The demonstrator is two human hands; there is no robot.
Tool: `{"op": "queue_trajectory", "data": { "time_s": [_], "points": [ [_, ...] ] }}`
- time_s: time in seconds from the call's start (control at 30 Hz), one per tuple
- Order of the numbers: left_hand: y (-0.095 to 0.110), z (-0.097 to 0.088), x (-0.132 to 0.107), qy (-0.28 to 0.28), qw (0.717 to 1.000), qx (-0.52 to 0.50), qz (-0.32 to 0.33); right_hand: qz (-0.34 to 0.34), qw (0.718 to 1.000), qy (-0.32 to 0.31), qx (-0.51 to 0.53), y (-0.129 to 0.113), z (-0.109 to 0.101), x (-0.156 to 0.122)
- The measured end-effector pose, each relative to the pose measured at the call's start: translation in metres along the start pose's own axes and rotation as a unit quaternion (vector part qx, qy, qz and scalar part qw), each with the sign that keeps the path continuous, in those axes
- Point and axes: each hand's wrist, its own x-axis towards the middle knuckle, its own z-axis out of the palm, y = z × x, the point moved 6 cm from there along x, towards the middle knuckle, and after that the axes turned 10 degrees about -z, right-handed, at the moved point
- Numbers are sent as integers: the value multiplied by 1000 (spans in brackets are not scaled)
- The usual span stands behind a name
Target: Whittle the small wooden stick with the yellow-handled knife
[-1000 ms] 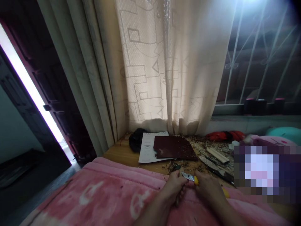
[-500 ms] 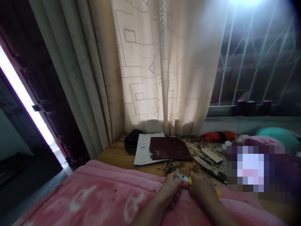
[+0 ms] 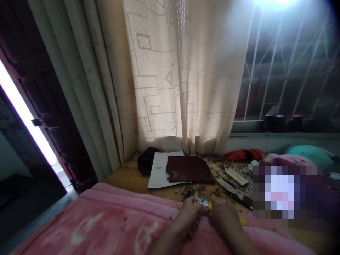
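My right hand (image 3: 224,214) is closed around the yellow handle (image 3: 243,220) of a utility knife. Its metal blade (image 3: 202,202) points left, toward my other hand. Close beside it, my left hand (image 3: 189,209) is curled shut with the thumb up near the blade; what its fingers grip is hidden. A small dark green thing (image 3: 190,192) shows just beyond the left thumb, and I cannot tell whether the hand touches it. Both hands are over a pink plush blanket (image 3: 111,216). Brown shavings lie on the wooden surface ahead.
A maroon board (image 3: 190,169) overlaps a printed white sheet (image 3: 156,177), with a black bag (image 3: 145,163) behind. To the right lie a pale wooden strip (image 3: 237,176), a dark flat piece (image 3: 233,191), a red bundle (image 3: 243,154) and plush toys (image 3: 308,156). Curtains (image 3: 159,78) hang behind.
The whole scene has shifted slightly left in view as the camera turned. Both hands keep nearly the same grip and position, and the blade appears tilted slightly more.
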Motion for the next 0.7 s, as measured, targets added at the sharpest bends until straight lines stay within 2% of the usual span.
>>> {"op": "queue_trajectory", "data": {
  "time_s": [0.23,0.4,0.7],
  "points": [
    [0,-3,-3,14,1000,-18,0,2,1000,-14,16,-3,-2,0],
    [5,-4,-6,32,999,-9,-12,-4,1000,-1,29,-4,0,1],
    [1,-7,4,75,996,20,-38,0,998,-15,53,-4,4,7]
  ]
}}
